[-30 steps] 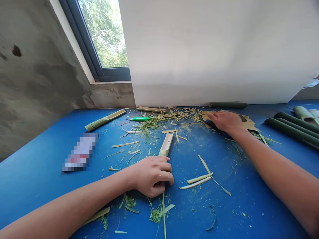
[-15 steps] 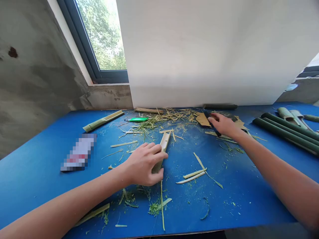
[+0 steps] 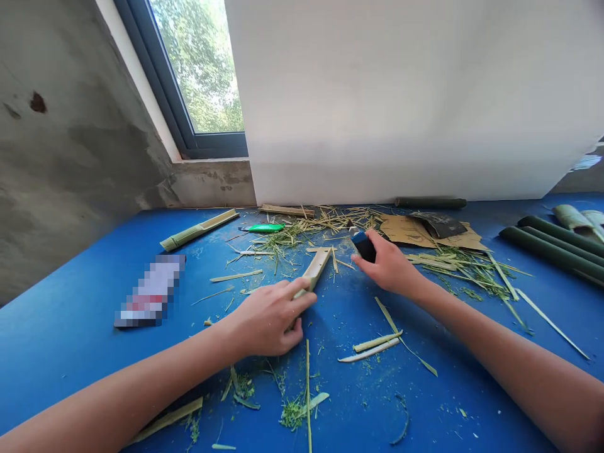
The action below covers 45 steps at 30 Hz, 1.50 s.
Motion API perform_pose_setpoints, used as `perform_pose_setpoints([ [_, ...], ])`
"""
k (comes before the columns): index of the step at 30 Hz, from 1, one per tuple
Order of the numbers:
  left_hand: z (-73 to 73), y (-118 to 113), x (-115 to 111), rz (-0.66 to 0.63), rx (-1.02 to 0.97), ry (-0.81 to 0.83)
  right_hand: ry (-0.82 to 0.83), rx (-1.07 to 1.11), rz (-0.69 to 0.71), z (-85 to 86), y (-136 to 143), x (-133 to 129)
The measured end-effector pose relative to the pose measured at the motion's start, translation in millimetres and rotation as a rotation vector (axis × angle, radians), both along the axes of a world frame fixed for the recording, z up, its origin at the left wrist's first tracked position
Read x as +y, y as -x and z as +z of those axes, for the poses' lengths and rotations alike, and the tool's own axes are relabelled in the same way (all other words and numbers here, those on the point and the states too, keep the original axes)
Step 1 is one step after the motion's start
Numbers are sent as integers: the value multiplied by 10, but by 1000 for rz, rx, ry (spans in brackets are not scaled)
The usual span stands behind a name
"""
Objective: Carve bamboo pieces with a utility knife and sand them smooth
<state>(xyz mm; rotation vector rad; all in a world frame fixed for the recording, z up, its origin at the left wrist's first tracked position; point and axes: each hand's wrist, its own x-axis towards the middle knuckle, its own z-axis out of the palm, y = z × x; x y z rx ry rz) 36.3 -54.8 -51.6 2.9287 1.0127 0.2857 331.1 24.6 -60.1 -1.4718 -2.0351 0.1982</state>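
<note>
My left hand (image 3: 274,314) is closed around the near part of a split bamboo piece (image 3: 317,265), whose pale hollow side faces up and whose far end rests on the blue table. To its right, my right hand (image 3: 389,264) grips a dark-handled tool (image 3: 364,246) with a blue part near its front; its tip is small and hard to make out. The tool is held just above the table, apart from the bamboo piece. Thin bamboo slivers (image 3: 377,341) lie in front of my right hand.
Shavings litter the blue table (image 3: 264,402). A green-handled tool (image 3: 265,228) and another split bamboo piece (image 3: 201,230) lie at the back left. A blurred packet (image 3: 151,290) is at left, cardboard (image 3: 406,229) at back right, green bamboo lengths (image 3: 557,251) at far right.
My right hand has moved left from the cardboard with the dark tool, now turned and nearer the bamboo piece. My left hand keeps its hold. The view has shifted slightly left.
</note>
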Motion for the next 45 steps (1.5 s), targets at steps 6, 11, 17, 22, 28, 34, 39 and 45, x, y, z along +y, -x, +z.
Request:
perform_pose_setpoints([
  [6,265,317,379,244,-514,99,26,-107,-30,10,-183,-1],
  [11,631,387,818,415,-959,205,96,-178,66,12,-145,-56],
  [17,783,248,1016,383,-1002,254,122,-193,111,16,-76,-150],
  [22,684,579,749,409,-314,254,68,-188,98,49,-134,-163],
  [28,443,679,413,423,-20,369,60,-205,114,46,-128,-182],
  [34,396,513,395,387,-8,465,65,-197,101,40,-125,-205],
  [39,389,441,403,387,39,481,83,-170,152,74,-134,-204],
  [45,346,457,410,382,59,443,2,-271,-4,135,-222,-128],
])
